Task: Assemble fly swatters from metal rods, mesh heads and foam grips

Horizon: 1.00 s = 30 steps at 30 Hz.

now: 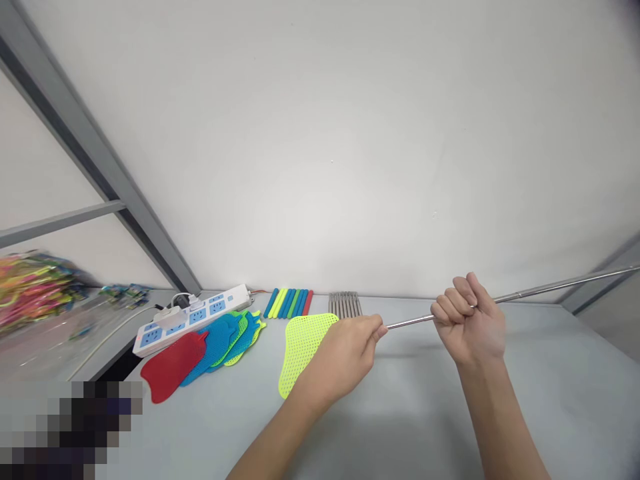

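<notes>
A yellow-green perforated fly swatter head [307, 343] extends to the left of my left hand [347, 350], whose closed fingers cover the spot where head and rod come together. From those fingers a thin, shiny telescopic rod [407, 323] runs to the right, slanting slightly upward. My right hand [470, 323] is wrapped around this rod farther along. Beyond it the rod, drawn out in thicker sections, reaches the right edge of the view. Both hands hold it above the grey table [400, 427].
Red, blue, green and yellow swatter heads [200, 353] lie fanned out beside a white power strip [195, 320] with plugs in it. Several coloured tubes [289, 303] and metal rods [345, 305] lie in rows near the wall. Bagged colourful items [40, 287] sit at far left.
</notes>
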### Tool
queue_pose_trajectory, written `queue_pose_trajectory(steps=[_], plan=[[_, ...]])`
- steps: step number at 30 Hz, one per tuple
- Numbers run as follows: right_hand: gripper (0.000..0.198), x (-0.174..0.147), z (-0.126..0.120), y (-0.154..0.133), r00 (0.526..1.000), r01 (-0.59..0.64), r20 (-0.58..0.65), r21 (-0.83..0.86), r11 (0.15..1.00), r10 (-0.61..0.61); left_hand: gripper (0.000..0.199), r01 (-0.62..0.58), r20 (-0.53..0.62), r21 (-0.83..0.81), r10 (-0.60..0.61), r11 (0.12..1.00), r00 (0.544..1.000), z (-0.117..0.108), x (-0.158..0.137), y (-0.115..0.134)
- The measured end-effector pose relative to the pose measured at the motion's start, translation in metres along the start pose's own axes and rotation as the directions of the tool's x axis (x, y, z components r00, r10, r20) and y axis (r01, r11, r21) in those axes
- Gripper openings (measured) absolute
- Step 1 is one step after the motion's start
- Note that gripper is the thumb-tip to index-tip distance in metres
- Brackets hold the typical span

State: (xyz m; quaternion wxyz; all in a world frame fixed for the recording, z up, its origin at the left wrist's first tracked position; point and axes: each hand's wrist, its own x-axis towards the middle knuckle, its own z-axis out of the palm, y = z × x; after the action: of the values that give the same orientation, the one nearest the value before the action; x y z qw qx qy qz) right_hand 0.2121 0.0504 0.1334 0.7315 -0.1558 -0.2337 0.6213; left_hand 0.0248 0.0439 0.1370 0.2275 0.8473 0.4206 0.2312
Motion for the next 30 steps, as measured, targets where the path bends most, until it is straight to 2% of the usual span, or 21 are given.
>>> queue_pose_trajectory(steps=[19, 25, 30], plan=[[0.033, 0.0, 0.002, 0.002, 0.999, 0.037, -0.011, -0.018, 0.999, -0.038, 0.03, -0.008, -0.005, 0.026, 0.009, 1.0, 1.0, 0.0, 0.0, -0.001], [0.035, -0.002, 0.008, 0.01, 0.998, 0.059, 0.005, 0.058, 0.997, -0.059, 0.029, 0.036, 0.007, 0.049, -0.036, 0.998, 0.999, -0.005, -0.003, -0.001], [0.036, -0.004, 0.012, 0.021, 0.998, 0.065, 0.012, 0.108, 0.992, -0.067, 0.03, 0.067, -0.03, 0.1, -0.064, 0.993, 0.998, -0.011, -0.005, 0.002]])
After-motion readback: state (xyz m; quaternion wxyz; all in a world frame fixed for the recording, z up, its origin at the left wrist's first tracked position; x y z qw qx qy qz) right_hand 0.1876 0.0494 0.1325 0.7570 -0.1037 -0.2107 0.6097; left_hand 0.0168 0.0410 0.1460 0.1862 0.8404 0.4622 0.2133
